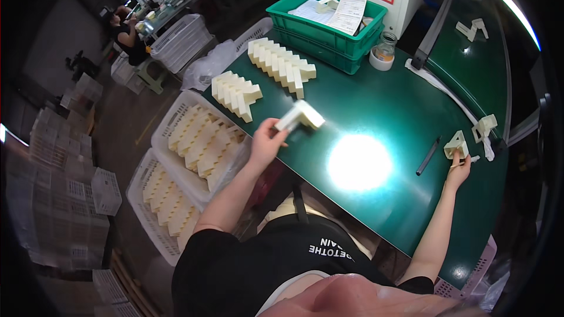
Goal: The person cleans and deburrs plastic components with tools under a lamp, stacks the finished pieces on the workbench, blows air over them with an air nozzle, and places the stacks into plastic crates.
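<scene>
My left hand (268,140) grips one end of a cream L-shaped plastic part (301,115), held over the left edge of the green table (329,97). Far to the right, my right hand (459,167) is closed on another cream plastic part (456,145), its hollow side showing. A similar part (485,127) sits just beyond that hand, by the rail of the conveyor. Left of the right hand lies a dark pen (428,156). Two rows of nested cream parts stand on the table past my left hand, a longer row (282,64) and a shorter row (236,95).
Green crates (329,32) with papers stand at the back, beside a glass jar (385,47). A conveyor (455,61) carrying cream parts runs along the right. White baskets (161,138) full of parts stand at the left. A person (130,38) sits at a far bench.
</scene>
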